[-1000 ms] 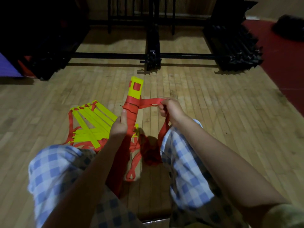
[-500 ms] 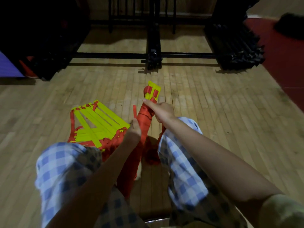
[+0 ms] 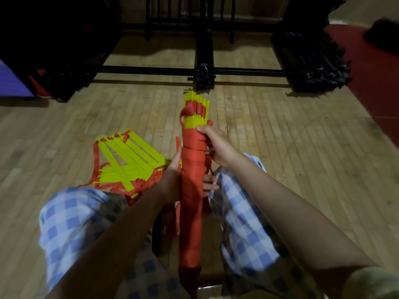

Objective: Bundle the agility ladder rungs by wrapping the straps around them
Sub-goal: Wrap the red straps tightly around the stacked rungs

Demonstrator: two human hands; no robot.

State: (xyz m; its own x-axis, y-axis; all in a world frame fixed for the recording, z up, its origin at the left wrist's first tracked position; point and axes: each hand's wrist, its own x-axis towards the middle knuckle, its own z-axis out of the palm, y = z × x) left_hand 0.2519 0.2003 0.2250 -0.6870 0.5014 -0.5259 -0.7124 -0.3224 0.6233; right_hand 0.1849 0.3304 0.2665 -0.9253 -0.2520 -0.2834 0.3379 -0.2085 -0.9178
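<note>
Seated over a wooden floor, a person's left hand grips the strap-wrapped rung bundle between the knees; the right hand pinches the strap's upper turn. Wrapping looks nearly finished; tucking the end seems next.

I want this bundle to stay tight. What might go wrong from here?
The wrap stops short of the yellow rung ends, which are fanning out, so they may splay. The right hand pinches only the top turn; a slip there could loosen it. Loose strap hanging below may snag.
</note>
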